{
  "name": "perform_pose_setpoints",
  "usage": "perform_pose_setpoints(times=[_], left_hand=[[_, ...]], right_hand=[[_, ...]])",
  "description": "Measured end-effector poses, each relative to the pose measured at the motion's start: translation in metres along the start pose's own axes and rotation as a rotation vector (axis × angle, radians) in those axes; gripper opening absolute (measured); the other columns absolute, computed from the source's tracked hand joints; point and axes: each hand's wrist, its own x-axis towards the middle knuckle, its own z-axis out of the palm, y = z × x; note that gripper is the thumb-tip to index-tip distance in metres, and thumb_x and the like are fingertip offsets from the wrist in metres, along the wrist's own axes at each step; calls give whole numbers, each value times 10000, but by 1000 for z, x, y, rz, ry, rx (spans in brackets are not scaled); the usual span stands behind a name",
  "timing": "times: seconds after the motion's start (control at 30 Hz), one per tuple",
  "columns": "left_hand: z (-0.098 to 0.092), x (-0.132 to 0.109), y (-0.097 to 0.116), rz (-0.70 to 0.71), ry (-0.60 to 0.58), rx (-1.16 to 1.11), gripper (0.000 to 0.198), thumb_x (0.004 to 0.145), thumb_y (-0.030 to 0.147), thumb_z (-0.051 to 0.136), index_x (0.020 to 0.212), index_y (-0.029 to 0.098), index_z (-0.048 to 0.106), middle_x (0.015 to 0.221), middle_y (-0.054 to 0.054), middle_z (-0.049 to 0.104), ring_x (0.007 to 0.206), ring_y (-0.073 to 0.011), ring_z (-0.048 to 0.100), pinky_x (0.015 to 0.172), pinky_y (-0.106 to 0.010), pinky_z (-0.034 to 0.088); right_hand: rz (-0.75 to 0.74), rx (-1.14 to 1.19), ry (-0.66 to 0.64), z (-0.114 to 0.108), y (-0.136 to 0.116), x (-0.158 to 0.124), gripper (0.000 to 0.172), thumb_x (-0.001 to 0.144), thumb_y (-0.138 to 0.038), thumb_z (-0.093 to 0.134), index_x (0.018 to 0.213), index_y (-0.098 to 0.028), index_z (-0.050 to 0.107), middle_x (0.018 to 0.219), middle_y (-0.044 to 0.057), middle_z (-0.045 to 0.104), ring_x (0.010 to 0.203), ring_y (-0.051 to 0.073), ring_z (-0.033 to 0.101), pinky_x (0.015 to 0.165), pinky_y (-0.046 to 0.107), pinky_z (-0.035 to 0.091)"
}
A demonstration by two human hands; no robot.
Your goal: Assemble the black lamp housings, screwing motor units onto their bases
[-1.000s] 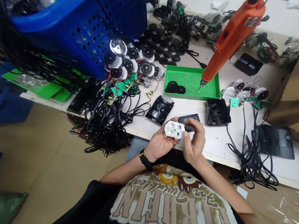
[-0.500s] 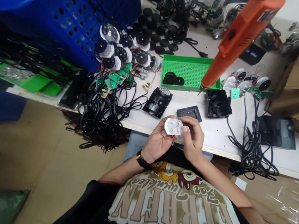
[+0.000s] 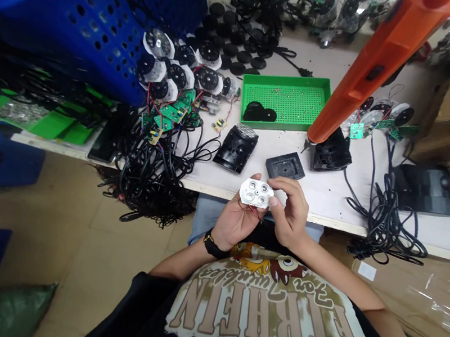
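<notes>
While the person's left hand (image 3: 235, 219) lies palm up over the edge of the tabletop (image 3: 326, 204), a white four-lens LED plate (image 3: 256, 192) rests across it with the lenses facing up, a hold that seems to keep them in view, and thin red wires (image 3: 255, 210) run down between the hands. The right hand (image 3: 290, 216) reaches across with its fingers (image 3: 274, 201) bent and closed on the plate's right edge, so both hands steady it in the air, off the tabletop. Just ahead lies a square black housing frame (image 3: 286, 165), between two black lamp housings (image 3: 235, 147). Beyond the frame, a green tray (image 3: 283, 102) keeps small screws and round black parts together, and an orange electric screwdriver (image 3: 370, 72) hangs tip-down nearby, probably suspended to stay within reach. Off to the left, green circuit boards (image 3: 169, 114) and tangled black cables (image 3: 155, 180) lie in front of a blue perforated crate (image 3: 91, 16)
</notes>
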Motion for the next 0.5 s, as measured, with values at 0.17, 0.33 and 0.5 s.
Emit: perform_pose_setpoints(times=[0.17, 0.33, 0.5], left_hand=[[-1, -5, -3, 64, -47, 79, 574, 1080, 32, 234, 1088, 192, 786, 896, 3, 770, 740, -65, 702, 611, -111, 501], [-3, -5, -8, 138, -109, 138, 575, 1046, 9, 312, 949, 246, 827, 890, 16, 801, 774, -78, 726, 685, -129, 559], [-4, -1, -5, 309, -255, 303, 404, 944, 100, 565, 940, 398, 837, 964, 105, 812, 853, -98, 748, 774, -130, 621]], right_hand=[[5, 4, 4, -2, -2, -2, 281, 1013, -215, 575, 1278, -263, 654, 1188, 89, 692, 1119, 247, 662, 978, 473, 590], [2, -8, 22, -2, -4, -4, 310, 987, -248, 611, 1293, -287, 647, 1189, 87, 686, 1110, 278, 669, 950, 486, 605], [-48, -66, 30, -13, 14, 6, 387, 993, -331, 563, 1379, -322, 584, 1202, 86, 714, 1116, 289, 690, 939, 502, 615]])
